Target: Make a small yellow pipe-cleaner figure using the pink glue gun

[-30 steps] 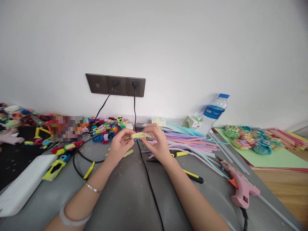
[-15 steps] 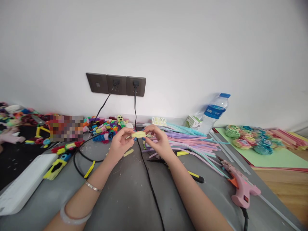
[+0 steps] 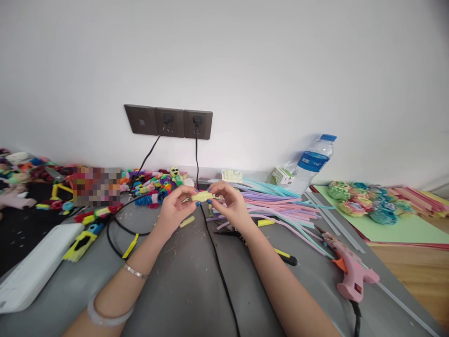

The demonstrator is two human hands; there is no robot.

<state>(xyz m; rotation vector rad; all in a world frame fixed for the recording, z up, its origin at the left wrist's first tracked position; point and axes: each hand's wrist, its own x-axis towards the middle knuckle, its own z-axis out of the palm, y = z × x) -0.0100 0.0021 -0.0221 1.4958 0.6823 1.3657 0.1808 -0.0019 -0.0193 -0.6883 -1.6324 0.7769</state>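
Observation:
Between the fingertips of both hands is a small pale-yellow fuzzy piece [image 3: 201, 196], which looks like bent pipe cleaner. My left hand [image 3: 176, 209] pinches its left end, and my right hand [image 3: 229, 204] pinches the right end. The hands are raised over the grey table [image 3: 185, 281]. Just below my left hand lies another short yellow fuzzy strip [image 3: 187, 222]. Black-and-yellow pliers [image 3: 286, 256] rest under my right forearm, partly hidden by it. Long pastel pipe cleaners [image 3: 280, 206] spread out to the right of my right hand.
A pink glue gun [image 3: 354, 276] lies at the right, near a water bottle [image 3: 312, 164] and green paper [image 3: 396, 231] bearing crumpled flowers. Colourful pipe-cleaner figures [image 3: 154, 187] line the wall. A black cable [image 3: 219, 269] crosses the table. At the left is a white power strip [image 3: 38, 267].
The yellow piece has tilted or turned slightly between the fingertips. Both hands keep their pinch in almost the same spot.

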